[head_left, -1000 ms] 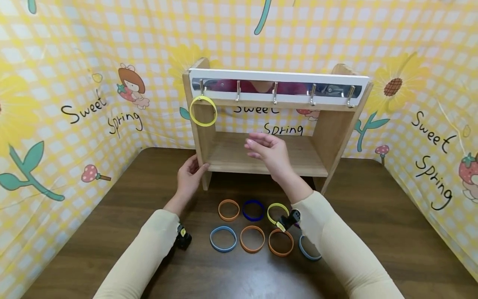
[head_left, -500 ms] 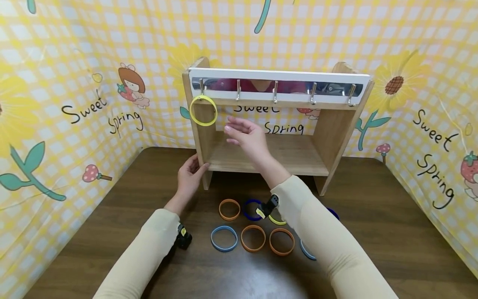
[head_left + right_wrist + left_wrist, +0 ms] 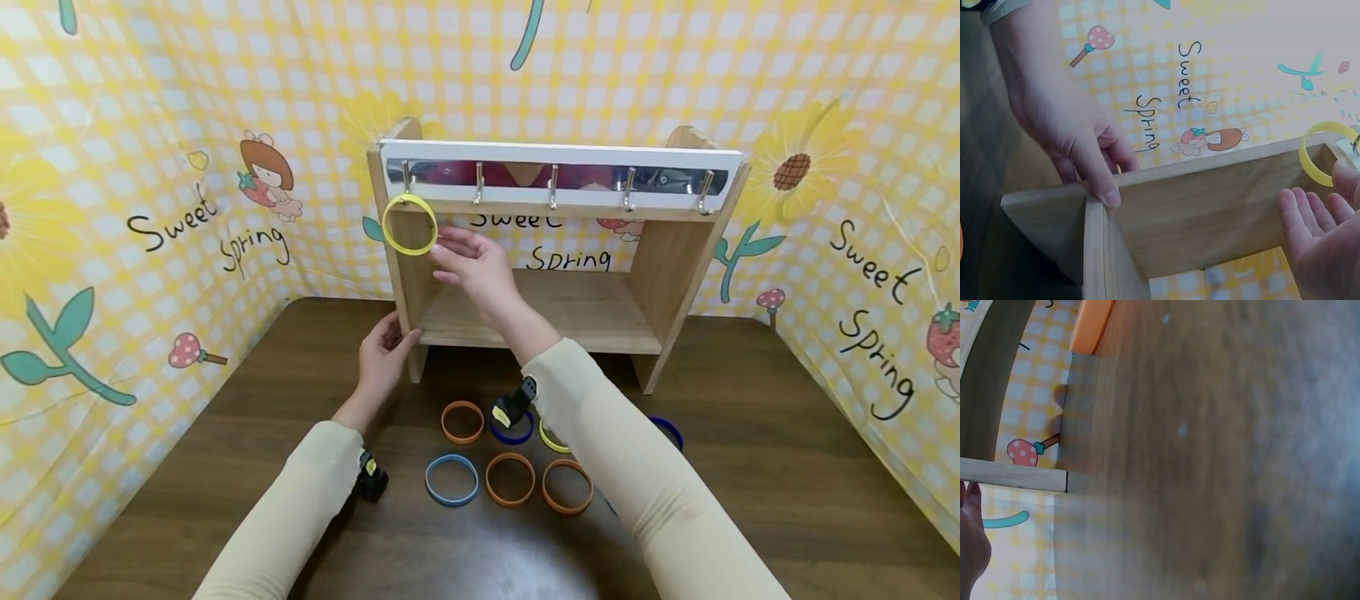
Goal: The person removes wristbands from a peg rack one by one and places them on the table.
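Observation:
A yellow wristband (image 3: 409,250) hangs from the leftmost hook of the rack on a small wooden shelf (image 3: 536,335). At its lower right edge is my right hand (image 3: 480,271), thumb tip against the band in the head view. The right wrist view shows that hand's fingers (image 3: 1300,215) loosely extended, apart from the thumb and the wristband (image 3: 1315,167). My left hand (image 3: 381,354) grips the shelf's left side panel, thumb on the front edge and fingers on the outer side. Only part of the left hand (image 3: 971,544) shows in the left wrist view.
On the table (image 3: 247,417) before the shelf lie several wristbands, among them an orange one (image 3: 462,441), a light blue one (image 3: 452,502) and a dark blue one (image 3: 675,433). My right forearm covers some. A patterned cloth (image 3: 315,108) stands behind.
My right hand has moved left, from the middle of the shelf to the hanging yellow wristband. My left hand has kept its grip on the side panel.

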`<state>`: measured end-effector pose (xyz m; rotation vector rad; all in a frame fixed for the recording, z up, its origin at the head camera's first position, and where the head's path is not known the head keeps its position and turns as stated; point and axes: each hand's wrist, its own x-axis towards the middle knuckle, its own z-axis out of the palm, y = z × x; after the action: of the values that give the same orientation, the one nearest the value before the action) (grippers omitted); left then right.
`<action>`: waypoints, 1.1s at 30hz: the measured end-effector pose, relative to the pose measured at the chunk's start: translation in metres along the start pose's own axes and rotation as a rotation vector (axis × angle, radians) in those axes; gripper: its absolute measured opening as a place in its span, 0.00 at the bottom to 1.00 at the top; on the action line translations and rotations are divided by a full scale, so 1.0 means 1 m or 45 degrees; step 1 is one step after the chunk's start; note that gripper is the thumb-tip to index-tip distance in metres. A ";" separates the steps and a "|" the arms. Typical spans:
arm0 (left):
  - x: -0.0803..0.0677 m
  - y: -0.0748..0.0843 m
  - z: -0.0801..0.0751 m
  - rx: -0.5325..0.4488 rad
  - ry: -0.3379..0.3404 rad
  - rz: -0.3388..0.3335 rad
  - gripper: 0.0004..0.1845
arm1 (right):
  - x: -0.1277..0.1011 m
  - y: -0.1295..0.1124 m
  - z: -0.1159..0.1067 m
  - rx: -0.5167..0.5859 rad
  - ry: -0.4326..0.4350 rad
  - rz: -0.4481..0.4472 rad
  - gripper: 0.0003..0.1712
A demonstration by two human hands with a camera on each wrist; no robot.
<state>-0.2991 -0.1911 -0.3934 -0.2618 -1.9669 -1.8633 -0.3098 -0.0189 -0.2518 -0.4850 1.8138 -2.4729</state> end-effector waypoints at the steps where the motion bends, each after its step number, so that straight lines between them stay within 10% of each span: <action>1: 0.000 0.000 0.000 -0.003 0.000 0.001 0.23 | 0.000 0.000 0.001 0.011 0.006 0.010 0.20; 33: 0.002 -0.006 0.000 -0.028 0.002 0.011 0.22 | -0.001 -0.011 0.016 0.136 0.019 0.053 0.18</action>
<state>-0.3037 -0.1920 -0.3983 -0.2749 -1.9418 -1.8802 -0.3027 -0.0297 -0.2377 -0.4202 1.6674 -2.5357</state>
